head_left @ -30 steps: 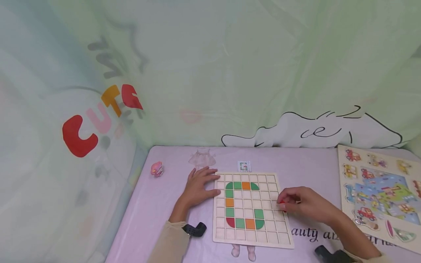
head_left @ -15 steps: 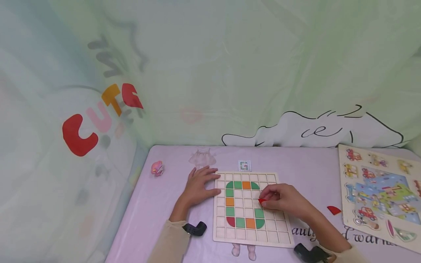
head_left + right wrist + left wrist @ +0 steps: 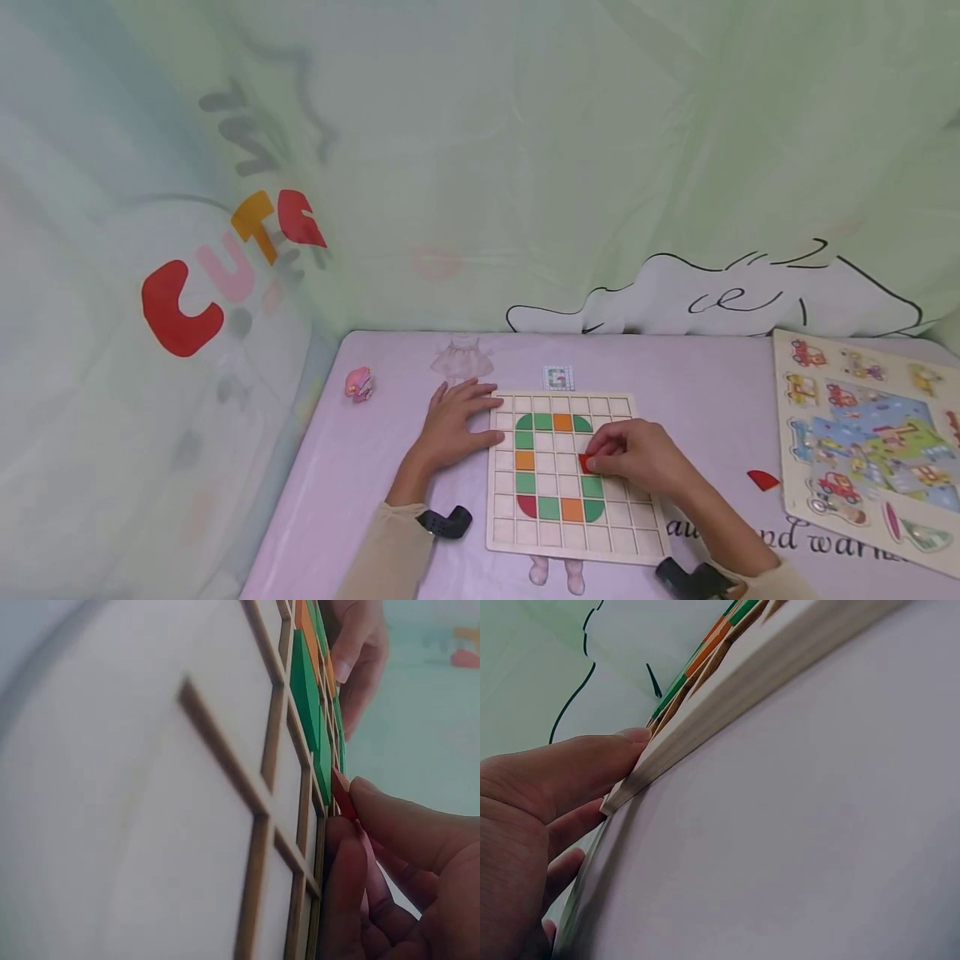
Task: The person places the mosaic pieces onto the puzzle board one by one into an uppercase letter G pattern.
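A square wooden grid board (image 3: 506,533) lies on the table, with green, orange and red tiles set in its cells as a ring. My right hand (image 3: 637,450) pinches a small red tile (image 3: 585,463) between thumb and fingertips. It holds the tile right over the ring's right side, just above a green tile (image 3: 592,486). In the right wrist view the red tile (image 3: 343,796) stands tilted near the green ones. My left hand (image 3: 453,425) rests at the board's left side, fingers spread. In the left wrist view its thumb (image 3: 634,739) touches the board's edge.
A red quarter-round piece (image 3: 763,480) lies right of the board. Farther right is a picture puzzle board (image 3: 795,500) with vehicles. A small patterned card (image 3: 558,378) sits behind the grid board, and a pink figurine (image 3: 358,384) stands at the back left.
My right hand has moved left from the board's right edge to the ring, carrying the red tile, which uncovers the red quarter-round piece on the table. My left hand stays in place.
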`<state>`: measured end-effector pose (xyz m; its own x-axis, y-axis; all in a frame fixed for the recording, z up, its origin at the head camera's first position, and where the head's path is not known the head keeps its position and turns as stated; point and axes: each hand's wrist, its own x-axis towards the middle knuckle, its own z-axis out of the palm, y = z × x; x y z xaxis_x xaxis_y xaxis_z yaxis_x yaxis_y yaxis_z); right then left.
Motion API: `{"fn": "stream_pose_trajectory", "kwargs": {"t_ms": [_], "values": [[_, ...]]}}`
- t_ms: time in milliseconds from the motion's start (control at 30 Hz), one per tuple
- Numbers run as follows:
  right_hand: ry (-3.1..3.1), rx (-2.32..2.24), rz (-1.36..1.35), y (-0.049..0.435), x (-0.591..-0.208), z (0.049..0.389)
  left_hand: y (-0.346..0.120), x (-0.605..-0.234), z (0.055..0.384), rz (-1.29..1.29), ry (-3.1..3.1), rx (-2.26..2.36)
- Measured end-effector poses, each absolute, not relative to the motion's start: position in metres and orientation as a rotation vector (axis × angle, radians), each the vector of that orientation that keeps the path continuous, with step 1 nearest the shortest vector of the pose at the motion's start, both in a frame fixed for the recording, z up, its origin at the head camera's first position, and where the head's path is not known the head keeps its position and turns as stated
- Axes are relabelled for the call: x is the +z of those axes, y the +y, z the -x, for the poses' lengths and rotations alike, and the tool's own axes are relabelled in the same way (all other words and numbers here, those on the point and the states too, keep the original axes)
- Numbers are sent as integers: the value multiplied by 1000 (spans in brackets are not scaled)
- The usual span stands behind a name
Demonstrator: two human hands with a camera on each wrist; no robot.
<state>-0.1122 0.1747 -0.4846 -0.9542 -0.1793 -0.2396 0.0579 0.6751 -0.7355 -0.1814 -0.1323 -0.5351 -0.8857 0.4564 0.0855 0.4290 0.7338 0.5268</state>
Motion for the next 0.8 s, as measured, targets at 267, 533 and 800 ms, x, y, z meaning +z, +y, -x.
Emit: {"fn": "stream_pose_trajectory", "kwargs": {"t_ms": [267,533,800], "values": [[2630,-1137,82,171,-489,113,-132,-535,181,-726,2884,848],[2612,-1127,48,169,-488,112,-132,-534,180,-730,2883,854],[2617,-1141,57,168,-487,110,-132,-535,181,-739,2894,837]]}}
